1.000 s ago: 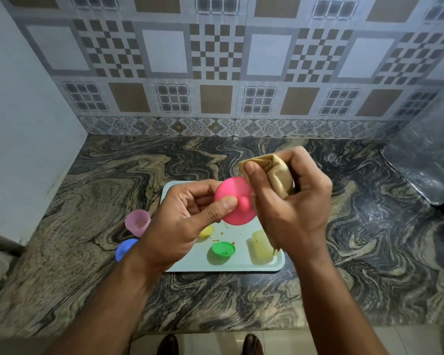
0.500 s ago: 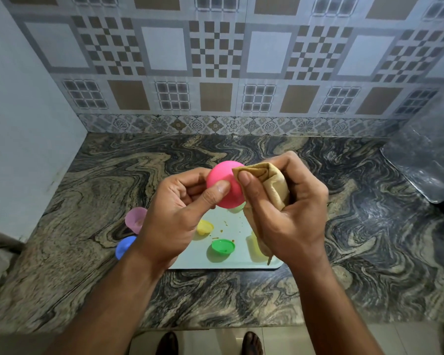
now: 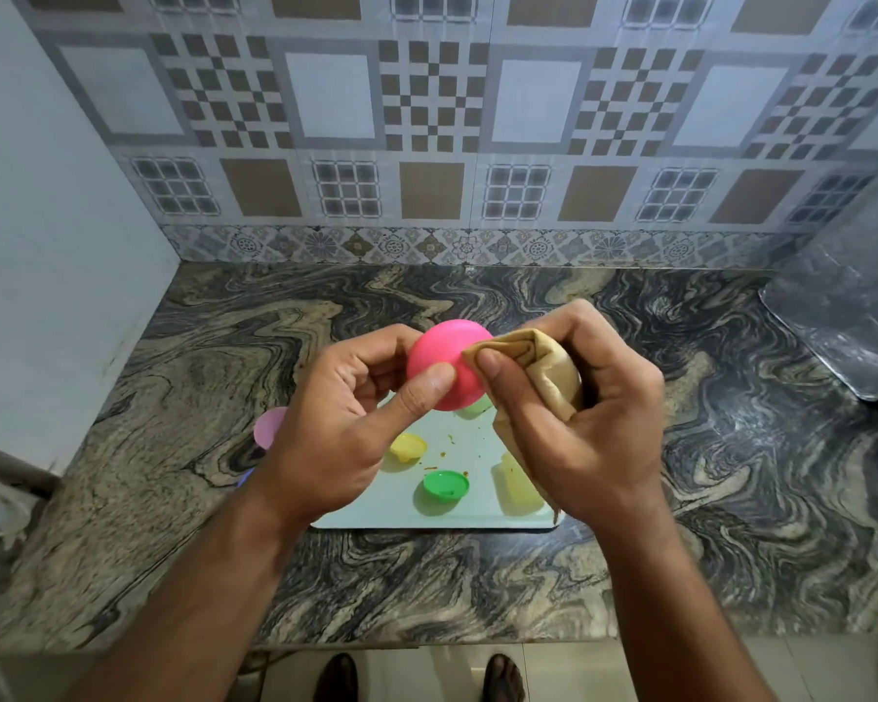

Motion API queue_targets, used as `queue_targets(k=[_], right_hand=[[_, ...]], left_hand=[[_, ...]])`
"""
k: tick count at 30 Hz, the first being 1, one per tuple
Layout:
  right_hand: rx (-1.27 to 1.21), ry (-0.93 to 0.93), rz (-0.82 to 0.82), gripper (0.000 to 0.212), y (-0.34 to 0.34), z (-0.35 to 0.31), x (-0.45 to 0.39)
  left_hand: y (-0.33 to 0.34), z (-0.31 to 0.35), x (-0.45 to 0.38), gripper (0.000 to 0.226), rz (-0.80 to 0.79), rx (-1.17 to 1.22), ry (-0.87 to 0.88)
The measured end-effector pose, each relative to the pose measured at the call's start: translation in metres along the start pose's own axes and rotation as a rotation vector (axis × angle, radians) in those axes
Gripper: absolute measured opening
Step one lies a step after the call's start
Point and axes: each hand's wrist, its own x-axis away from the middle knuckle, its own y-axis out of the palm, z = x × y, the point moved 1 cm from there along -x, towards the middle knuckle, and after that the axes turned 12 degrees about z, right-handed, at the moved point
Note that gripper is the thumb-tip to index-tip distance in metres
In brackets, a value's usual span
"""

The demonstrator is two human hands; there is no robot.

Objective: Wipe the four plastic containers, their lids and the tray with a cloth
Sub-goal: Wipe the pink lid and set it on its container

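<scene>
- Far left on the marbled surface [image 3: 183,397], I see a pink container [image 3: 268,426] just off the tray's left edge, partly hidden behind my left hand.
- My left hand [image 3: 346,428] holds the pink lid [image 3: 439,364] above the tray, its grip pinching the lid between thumb and fingers.
- Below, the pale tray [image 3: 457,509] carries a yellow lid [image 3: 408,446], a green lid [image 3: 445,484] and scattered crumbs.
- My right hand [image 3: 579,428] has its grip closed around the beige cloth [image 3: 543,369], thumb pressing a fold against the pink lid's right edge.
- A yellowish container [image 3: 515,481] sits on the tray beneath that hand.
</scene>
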Motion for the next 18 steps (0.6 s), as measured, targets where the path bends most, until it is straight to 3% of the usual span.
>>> queue_targets(k=[5, 8, 11, 15, 18], right_hand=[[0.108, -0.157, 0.074, 0.018, 0.004, -0.004, -0.013], [-0.061, -0.03, 0.198, 0.014, 0.003, -0.004, -0.012], [-0.105, 0.014, 0.184, 0.014, 0.005, -0.004, -0.003], [-0.1, 0.049, 0.113, 0.017, 0.013, -0.003, 0.006], [-0.167, 0.105, 0.102, 0.014, 0.014, -0.007, -0.005]], left_hand=[[0.001, -0.001, 0.003, 0.019, -0.016, 0.102, -0.057], [0.003, -0.004, 0.002, 0.027, 0.07, 0.24, -0.156], [0.003, -0.008, 0.002, 0.023, 0.148, 0.364, -0.211], [0.004, -0.005, 0.005, 0.033, 0.048, 0.358, -0.19], [0.002, 0.0, 0.004, 0.027, -0.04, 0.326, -0.179]])
